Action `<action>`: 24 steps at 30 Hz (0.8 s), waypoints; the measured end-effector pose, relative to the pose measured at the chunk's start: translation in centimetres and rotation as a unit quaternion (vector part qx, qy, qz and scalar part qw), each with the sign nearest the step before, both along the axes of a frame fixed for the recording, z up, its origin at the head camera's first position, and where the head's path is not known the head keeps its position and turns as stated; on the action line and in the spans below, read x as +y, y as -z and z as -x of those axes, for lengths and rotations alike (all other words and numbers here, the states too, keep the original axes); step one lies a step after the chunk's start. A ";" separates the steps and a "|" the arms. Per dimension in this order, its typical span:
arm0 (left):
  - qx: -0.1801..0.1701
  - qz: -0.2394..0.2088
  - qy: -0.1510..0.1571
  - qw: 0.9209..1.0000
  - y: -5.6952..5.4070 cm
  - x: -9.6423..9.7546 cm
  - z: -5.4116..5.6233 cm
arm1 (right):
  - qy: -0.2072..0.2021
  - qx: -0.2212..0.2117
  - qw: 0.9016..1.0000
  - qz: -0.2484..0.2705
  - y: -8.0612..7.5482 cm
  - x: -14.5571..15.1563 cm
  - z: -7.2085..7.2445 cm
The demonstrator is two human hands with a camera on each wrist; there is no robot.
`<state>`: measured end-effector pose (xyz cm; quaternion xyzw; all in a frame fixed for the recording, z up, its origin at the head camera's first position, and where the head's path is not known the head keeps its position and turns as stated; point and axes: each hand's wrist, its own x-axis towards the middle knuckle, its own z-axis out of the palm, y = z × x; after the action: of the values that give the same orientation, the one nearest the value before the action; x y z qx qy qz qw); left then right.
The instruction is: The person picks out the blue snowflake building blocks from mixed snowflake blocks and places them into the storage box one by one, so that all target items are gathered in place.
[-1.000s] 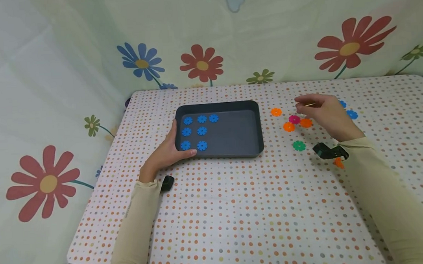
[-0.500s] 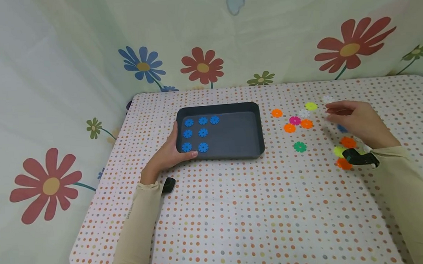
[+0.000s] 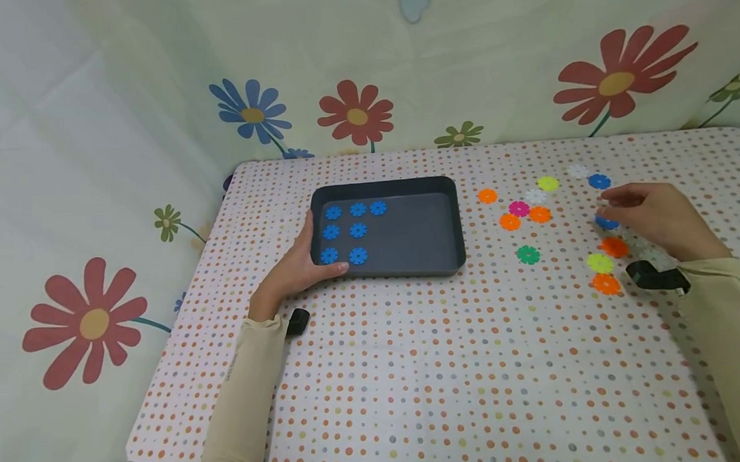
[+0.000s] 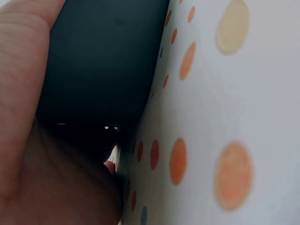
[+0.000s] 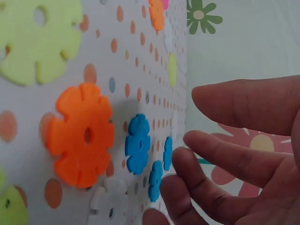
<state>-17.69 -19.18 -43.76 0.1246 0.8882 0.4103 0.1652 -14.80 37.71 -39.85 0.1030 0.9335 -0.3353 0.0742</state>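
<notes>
My left hand (image 3: 291,267) grips the left end of a dark grey tray (image 3: 413,236), its thumb at the front rim and its fingers along the side. Several blue flower-shaped discs (image 3: 358,229) lie in rows in the tray's left part. In the left wrist view the tray's dark wall (image 4: 103,65) is beside the thumb. My right hand (image 3: 664,218) hovers at the table's right, fingers loosely bent and parted from the thumb, nothing between them. Close to its fingertips are blue discs (image 5: 137,144), one partly covered by the hand in the head view.
Loose discs lie right of the tray: orange (image 3: 510,222), pink (image 3: 519,208), green (image 3: 528,254), yellow (image 3: 548,183) and white (image 3: 536,196). More orange (image 3: 606,284), yellow (image 3: 600,263) and clear-white pieces lie near the right wrist. A flowered curtain (image 3: 493,60) hangs behind the dotted table (image 3: 414,381).
My right hand has moved right, from over the pink and orange discs to the blue ones, uncovering yellow and white discs. The left hand and tray have stayed in place.
</notes>
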 end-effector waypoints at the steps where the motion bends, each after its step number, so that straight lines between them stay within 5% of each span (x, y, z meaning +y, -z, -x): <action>1: 0.000 -0.001 0.000 1.000 0.0 0.0 0.0 | 0.002 -0.006 1.000 0.001 0.1 0.1 0.0; 12: 0.000 0.001 0.003 1.000 -0.1 -0.2 0.0 | -0.016 -0.055 0.998 -0.013 0.8 1.3 0.3; 18: 0.001 -0.003 0.004 1.000 -0.3 -0.1 0.0 | -0.054 -0.033 0.996 -0.064 1.2 1.2 0.6; 24: -0.001 0.005 0.002 1.000 -0.2 -0.1 -0.1 | -0.072 -0.021 0.995 -0.059 1.2 1.3 0.5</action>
<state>-17.63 -19.30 -43.59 0.1250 0.8896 0.4059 0.1678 -15.31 39.01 -41.01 0.0471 0.9549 -0.2712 0.1111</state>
